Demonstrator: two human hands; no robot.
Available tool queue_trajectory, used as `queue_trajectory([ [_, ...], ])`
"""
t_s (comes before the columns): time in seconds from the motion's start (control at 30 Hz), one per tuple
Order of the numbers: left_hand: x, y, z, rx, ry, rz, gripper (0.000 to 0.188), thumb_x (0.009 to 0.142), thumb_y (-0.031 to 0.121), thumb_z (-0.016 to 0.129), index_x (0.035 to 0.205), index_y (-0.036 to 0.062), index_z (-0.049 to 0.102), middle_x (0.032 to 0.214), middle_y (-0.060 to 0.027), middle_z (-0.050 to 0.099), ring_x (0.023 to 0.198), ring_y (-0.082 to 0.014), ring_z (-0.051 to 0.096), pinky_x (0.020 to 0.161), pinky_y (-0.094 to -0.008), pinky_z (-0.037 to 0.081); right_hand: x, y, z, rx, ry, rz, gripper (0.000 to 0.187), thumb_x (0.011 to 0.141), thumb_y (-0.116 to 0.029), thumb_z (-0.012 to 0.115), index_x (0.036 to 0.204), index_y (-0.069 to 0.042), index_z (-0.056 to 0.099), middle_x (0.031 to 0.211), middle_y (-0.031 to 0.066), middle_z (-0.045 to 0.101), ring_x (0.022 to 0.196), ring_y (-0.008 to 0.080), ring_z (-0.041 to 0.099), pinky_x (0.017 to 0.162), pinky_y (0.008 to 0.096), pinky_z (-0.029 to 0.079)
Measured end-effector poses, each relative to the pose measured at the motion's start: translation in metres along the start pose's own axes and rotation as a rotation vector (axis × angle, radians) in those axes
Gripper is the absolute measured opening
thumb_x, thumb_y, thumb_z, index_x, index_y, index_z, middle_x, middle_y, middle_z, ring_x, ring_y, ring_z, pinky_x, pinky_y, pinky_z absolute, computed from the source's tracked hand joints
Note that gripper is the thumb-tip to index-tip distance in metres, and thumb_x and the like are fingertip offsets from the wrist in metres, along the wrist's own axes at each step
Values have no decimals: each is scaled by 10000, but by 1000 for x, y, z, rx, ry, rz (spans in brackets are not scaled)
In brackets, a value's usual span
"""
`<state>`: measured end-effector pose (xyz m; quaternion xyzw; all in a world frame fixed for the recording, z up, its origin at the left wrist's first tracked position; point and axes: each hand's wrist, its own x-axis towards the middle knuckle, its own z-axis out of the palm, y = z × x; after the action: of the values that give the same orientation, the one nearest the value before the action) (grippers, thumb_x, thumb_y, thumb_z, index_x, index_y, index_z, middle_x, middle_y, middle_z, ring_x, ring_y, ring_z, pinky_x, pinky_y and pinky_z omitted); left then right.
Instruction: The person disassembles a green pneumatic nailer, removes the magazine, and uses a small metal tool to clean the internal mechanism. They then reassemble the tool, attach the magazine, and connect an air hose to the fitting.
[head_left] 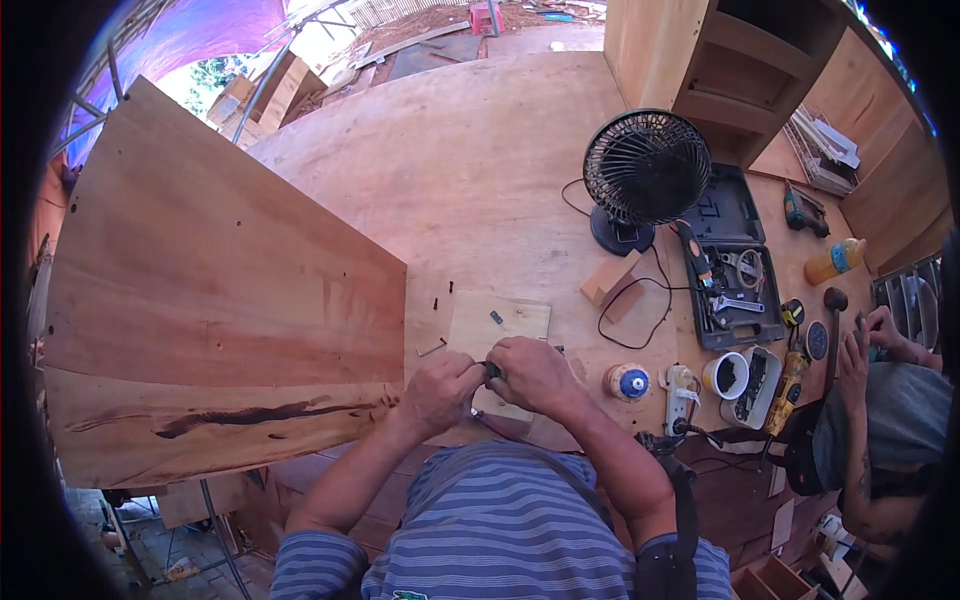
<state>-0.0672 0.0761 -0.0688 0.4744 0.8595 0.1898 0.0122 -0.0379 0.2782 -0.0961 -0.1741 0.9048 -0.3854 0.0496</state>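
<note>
My left hand (445,392) and my right hand (532,376) are brought close together at the bench's near edge. Fingers of both are closed on a small dark piece (491,370), mostly covered, whose kind I cannot make out. Beneath and beyond them lies a pale square board (475,312), with a small dark metal part (496,317) on it. Left of the board rest two dark bolts, one (451,287) farther off and one (435,303) nearer. A thin L-shaped rod (432,348), like a hex key, lies beside my left hand.
A large wooden panel (240,290) stands at the left. To the right are a black fan (648,170), a wood block (612,285), an open tool case (735,270), a blue-capped bottle (628,382), a power strip (682,395) and a yellow power tool (788,390). A co-worker's hands (865,345) are at far right.
</note>
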Motion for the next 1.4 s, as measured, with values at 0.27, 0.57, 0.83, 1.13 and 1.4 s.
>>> queue_trajectory([
  [0.27,-2,29,4,-73,118,-278,67,857,32,671,868,43,606,746,-141,591,673,-324,651,584,-437,514,-1,-5,2,-9,48,43,205,798,-192,756,852,-11,675,898,156,655,920,351,667,820,456,547],
  [0.57,-4,14,4,-19,90,-188,75,869,81,707,856,43,644,736,-121,588,687,-309,616,603,-416,496,-3,-7,5,3,84,76,220,814,-209,742,869,-10,667,906,162,649,902,351,668,810,465,543],
  [0.83,0,39,-12,133,81,-301,145,884,145,706,810,40,638,751,-137,605,741,-318,616,667,-427,510,-7,-12,3,15,102,94,207,811,-191,727,868,-3,660,895,168,640,891,369,671,804,469,546],
  [1.13,10,52,11,-215,10,-614,123,936,71,590,1035,6,559,749,-251,660,695,-420,691,573,-498,534,-10,-12,15,9,122,207,214,807,-188,733,912,-15,665,921,168,653,903,382,660,798,475,541],
  [1.4,-2,45,-3,-165,-169,-427,95,962,105,547,978,15,573,759,-257,661,720,-467,666,635,-561,515,-14,-6,14,48,89,41,182,793,-137,717,882,6,648,928,204,648,925,391,659,816,490,537],
])
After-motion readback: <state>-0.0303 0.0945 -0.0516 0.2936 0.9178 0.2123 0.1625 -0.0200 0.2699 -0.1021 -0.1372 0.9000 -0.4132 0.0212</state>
